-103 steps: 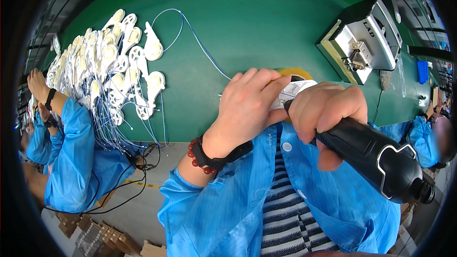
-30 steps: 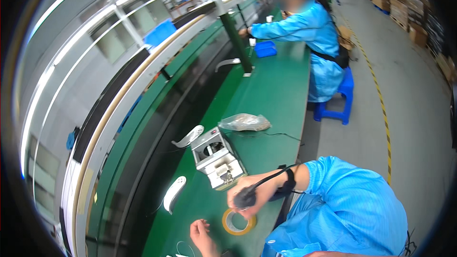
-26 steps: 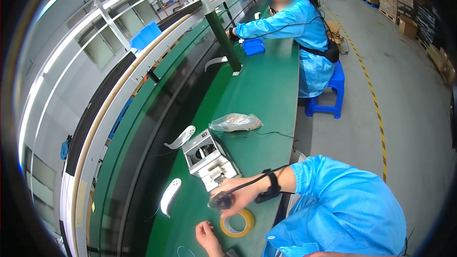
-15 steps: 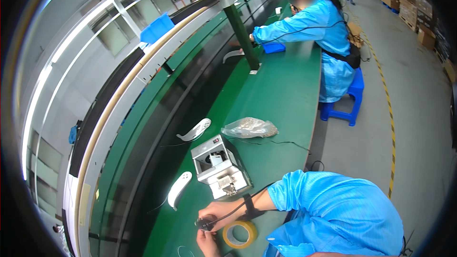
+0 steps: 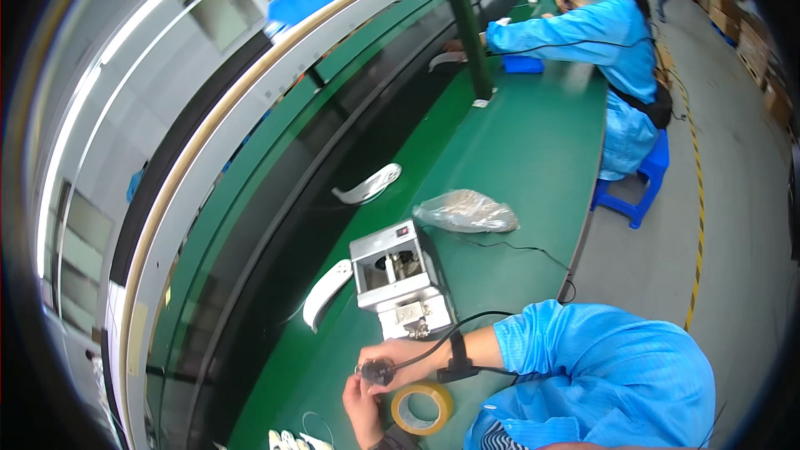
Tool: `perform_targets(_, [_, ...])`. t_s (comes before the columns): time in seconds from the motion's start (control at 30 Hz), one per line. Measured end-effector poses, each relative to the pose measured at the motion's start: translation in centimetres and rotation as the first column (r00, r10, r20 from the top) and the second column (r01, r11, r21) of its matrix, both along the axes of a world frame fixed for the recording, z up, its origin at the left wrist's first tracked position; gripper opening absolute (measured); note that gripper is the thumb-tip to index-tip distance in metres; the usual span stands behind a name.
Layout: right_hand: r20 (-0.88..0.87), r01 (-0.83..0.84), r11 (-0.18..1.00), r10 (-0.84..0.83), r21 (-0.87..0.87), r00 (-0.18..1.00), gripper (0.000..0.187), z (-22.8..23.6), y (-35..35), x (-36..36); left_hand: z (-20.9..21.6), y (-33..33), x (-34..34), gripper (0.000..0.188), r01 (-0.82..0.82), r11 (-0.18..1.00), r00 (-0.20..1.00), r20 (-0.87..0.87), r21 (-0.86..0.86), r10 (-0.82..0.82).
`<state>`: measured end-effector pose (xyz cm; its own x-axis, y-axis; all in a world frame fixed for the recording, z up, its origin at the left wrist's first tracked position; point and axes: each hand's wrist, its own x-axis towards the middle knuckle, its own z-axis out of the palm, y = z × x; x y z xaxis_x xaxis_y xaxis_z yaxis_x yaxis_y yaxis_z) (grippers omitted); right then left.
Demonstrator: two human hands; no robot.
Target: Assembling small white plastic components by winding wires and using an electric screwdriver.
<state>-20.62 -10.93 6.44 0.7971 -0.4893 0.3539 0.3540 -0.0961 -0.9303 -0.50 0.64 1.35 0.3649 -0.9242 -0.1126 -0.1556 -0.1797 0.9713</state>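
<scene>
Near the bottom of the view, my right hand [image 5: 404, 360] has its fingers curled in and meets my left hand [image 5: 362, 407] at the fingertips. Both are closed; whatever lies in the pinch is too small or hidden to make out. A dark round device [image 5: 377, 372] sits on the right hand, its black cable running to a black wrist strap [image 5: 457, 360]. Right beside the hands lies a roll of yellowish tape [image 5: 422, 408]. Just beyond them stands a grey metal bench machine [image 5: 402, 271] with a red switch and an open front cavity.
White curved parts with thin wires [image 5: 327, 293] lie along the dark belt [image 5: 275, 300] on the left. Several white pieces [image 5: 292, 440] show at the lower edge. A clear bag of small parts [image 5: 467, 212] rests past the machine. Farther off, a co-worker in blue [image 5: 583, 42] sits beside a blue bin [image 5: 523, 64].
My view has turned, so the scene sits farther right. Relative to the machine, the white curved parts have travelled away along the belt. White pieces appear at the lower edge. My hands remain together.
</scene>
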Motion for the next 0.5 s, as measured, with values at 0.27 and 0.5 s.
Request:
perform_targets(0.27, [-0.105, 0.115, 0.993, -0.118, -0.038, 0.987, 0.035, 0.0, -0.7, -0.3, -0.4, -1.0, -0.2, 0.012, -0.025, 1.000, 0.990, -0.135, 0.010, 0.026])
perform_targets(0.5, [-0.104, 0.038, 0.988, -0.053, -0.149, 0.993, 0.044, -0.9, -1.0, 0.9, -1.2, -0.4, 0.5, 0.013, 0.032, 0.986, 0.997, -0.068, -0.162, -0.043])
